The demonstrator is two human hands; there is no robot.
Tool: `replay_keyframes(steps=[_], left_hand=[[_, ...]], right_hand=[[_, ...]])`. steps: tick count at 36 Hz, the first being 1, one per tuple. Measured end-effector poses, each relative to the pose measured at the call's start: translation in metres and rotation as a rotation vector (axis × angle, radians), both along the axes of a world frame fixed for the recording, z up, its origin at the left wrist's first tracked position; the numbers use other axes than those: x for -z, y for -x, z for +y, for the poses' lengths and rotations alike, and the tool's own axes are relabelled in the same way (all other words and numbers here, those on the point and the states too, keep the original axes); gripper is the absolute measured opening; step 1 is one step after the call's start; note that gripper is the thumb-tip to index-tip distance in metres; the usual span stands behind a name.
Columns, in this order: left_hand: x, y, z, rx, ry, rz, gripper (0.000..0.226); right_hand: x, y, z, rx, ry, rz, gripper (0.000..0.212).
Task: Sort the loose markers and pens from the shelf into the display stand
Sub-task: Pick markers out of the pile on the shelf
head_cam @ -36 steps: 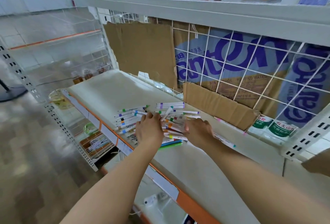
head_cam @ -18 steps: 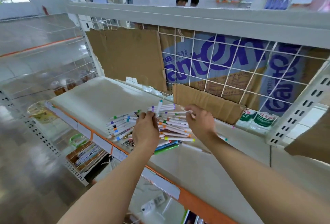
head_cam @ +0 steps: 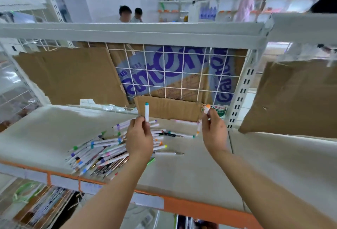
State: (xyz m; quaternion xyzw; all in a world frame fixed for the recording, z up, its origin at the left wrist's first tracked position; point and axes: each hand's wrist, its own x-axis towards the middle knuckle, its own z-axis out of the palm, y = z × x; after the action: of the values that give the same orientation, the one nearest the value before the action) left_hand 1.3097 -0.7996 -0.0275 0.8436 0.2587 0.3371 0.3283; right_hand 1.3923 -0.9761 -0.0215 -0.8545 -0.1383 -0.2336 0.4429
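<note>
Your left hand [head_cam: 139,137], at centre frame, is raised above the shelf [head_cam: 191,170] with its fingers curled round a white marker with a teal cap [head_cam: 146,112], held upright. Your right hand [head_cam: 213,132], right of centre, pinches a white marker with an orange cap [head_cam: 207,109], tilted, at the same height. The pile of loose markers and pens [head_cam: 102,154] lies on the shelf at lower left of centre, beneath and left of your left hand. No display stand is visible in this view.
</note>
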Motion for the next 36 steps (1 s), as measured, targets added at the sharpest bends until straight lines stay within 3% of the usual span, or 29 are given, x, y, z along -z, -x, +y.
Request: replay_keyframes(steps=[3, 11, 15, 18, 21, 26, 36], left_hand=[[-0.006, -0.007, -0.020, 0.062, 0.030, -0.070, 0.015], [-0.020, -0.018, -0.097, 0.208, 0.010, -0.127, 0.011], [-0.025, -0.014, -0.146, 0.324, 0.039, -0.158, 0.009], [-0.025, -0.007, -0.187, 0.397, 0.079, -0.151, 0.011], [-0.025, 0.004, -0.231, 0.458, 0.119, -0.152, 0.009], [-0.032, 0.022, -0.310, 0.588, 0.163, -0.158, 0.010], [-0.044, 0.013, -0.435, 0.814, 0.309, -0.201, 0.018]], right_hand=[[-0.003, 0.003, -0.029, 0.035, -0.026, 0.015, 0.032], [-0.015, 0.025, -0.125, 0.125, -0.075, -0.046, 0.003], [-0.020, 0.043, -0.185, 0.204, -0.127, -0.065, 0.013], [-0.022, 0.059, -0.236, 0.316, -0.127, -0.096, 0.003], [-0.024, 0.079, -0.287, 0.395, -0.129, -0.099, 0.013], [-0.029, 0.107, -0.367, 0.543, -0.114, -0.090, 0.005], [-0.034, 0.126, -0.483, 0.751, -0.193, -0.127, 0.009]])
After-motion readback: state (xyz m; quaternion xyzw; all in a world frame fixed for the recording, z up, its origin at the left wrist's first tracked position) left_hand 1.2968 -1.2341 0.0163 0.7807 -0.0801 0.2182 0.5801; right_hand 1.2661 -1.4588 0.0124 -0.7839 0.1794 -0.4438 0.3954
